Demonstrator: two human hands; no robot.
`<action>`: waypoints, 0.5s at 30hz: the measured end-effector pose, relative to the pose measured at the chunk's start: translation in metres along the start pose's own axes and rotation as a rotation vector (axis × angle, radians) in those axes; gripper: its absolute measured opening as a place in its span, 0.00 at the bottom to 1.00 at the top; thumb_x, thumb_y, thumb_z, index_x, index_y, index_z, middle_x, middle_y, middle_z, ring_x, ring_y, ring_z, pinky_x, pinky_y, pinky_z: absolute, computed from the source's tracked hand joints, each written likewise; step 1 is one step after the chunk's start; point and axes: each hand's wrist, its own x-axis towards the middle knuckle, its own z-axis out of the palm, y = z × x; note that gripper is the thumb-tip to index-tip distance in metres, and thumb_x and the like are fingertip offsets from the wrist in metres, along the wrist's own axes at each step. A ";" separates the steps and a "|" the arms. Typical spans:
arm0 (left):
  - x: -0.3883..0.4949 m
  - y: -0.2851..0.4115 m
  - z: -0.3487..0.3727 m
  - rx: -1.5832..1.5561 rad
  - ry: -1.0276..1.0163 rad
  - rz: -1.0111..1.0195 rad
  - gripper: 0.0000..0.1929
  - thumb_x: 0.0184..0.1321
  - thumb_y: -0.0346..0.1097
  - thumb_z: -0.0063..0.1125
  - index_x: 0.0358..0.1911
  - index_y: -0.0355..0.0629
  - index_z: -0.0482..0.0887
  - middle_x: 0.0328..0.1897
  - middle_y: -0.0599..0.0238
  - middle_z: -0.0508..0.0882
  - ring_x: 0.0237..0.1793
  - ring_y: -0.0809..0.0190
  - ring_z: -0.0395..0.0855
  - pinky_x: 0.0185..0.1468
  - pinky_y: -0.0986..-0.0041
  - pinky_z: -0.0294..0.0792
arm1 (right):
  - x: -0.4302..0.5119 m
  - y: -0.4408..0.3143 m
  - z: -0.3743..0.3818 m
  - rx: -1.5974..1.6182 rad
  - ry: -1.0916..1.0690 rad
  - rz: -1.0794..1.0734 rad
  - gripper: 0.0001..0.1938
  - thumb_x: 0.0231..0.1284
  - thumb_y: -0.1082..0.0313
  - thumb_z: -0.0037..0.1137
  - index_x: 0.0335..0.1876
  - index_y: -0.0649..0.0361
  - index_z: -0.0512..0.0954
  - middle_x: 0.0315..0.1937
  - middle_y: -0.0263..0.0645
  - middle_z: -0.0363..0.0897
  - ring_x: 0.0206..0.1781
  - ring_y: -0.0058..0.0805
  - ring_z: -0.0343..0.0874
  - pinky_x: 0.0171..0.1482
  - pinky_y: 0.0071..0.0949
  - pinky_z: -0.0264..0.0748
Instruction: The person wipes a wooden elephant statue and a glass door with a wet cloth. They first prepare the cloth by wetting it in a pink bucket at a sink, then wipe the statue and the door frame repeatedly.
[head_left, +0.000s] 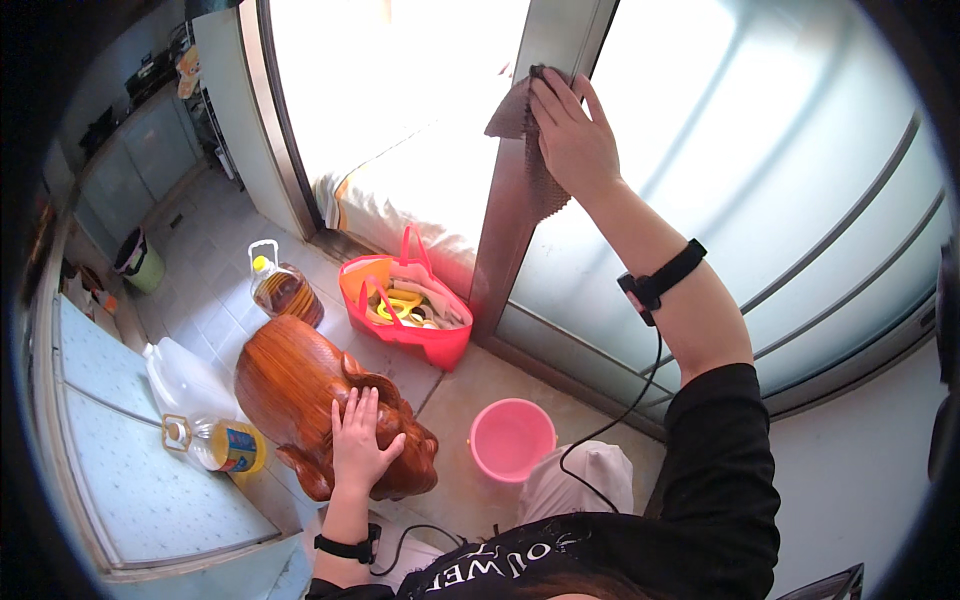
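My right hand (576, 139) presses a grey-brown textured cloth (546, 176) against the metal frame (499, 240) of a frosted glass door (675, 187). The cloth hangs down below the palm, and a corner sticks out to the left. My left hand (361, 442) rests spread on the head of a large, glossy carved wooden animal figure (292, 375), which stands on the floor. Near my knee is a pink plastic bucket (514, 440); what it holds, I cannot tell.
Beyond the figure stand a handled jug of dark liquid (289, 292) and a red bag (442, 345) with yellow items. A white plastic container (187, 375) and an oil bottle (232, 446) are at the left, beside a cabinet (150, 472). A waste bin (142, 262) stands farther back.
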 end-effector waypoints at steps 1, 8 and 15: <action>0.000 0.000 0.000 -0.003 -0.008 -0.005 0.41 0.48 0.51 0.60 0.65 0.38 0.61 0.67 0.55 0.66 0.70 0.54 0.57 0.73 0.55 0.38 | -0.002 -0.002 0.000 -0.011 0.005 0.011 0.19 0.57 0.66 0.49 0.55 0.56 0.74 0.61 0.28 0.67 0.69 0.22 0.56 0.73 0.35 0.44; -0.001 -0.001 0.001 -0.009 -0.002 -0.005 0.41 0.47 0.50 0.60 0.65 0.38 0.60 0.67 0.55 0.66 0.70 0.53 0.57 0.73 0.55 0.38 | -0.048 -0.008 0.000 0.092 -0.150 -0.029 0.20 0.55 0.66 0.44 0.55 0.58 0.73 0.65 0.32 0.63 0.72 0.24 0.51 0.72 0.37 0.45; -0.001 -0.001 0.000 0.001 -0.022 -0.012 0.41 0.47 0.52 0.60 0.65 0.39 0.61 0.67 0.56 0.66 0.70 0.54 0.56 0.73 0.54 0.38 | -0.039 -0.001 0.007 0.166 0.022 0.142 0.17 0.56 0.67 0.49 0.51 0.62 0.74 0.64 0.35 0.64 0.71 0.26 0.55 0.72 0.37 0.45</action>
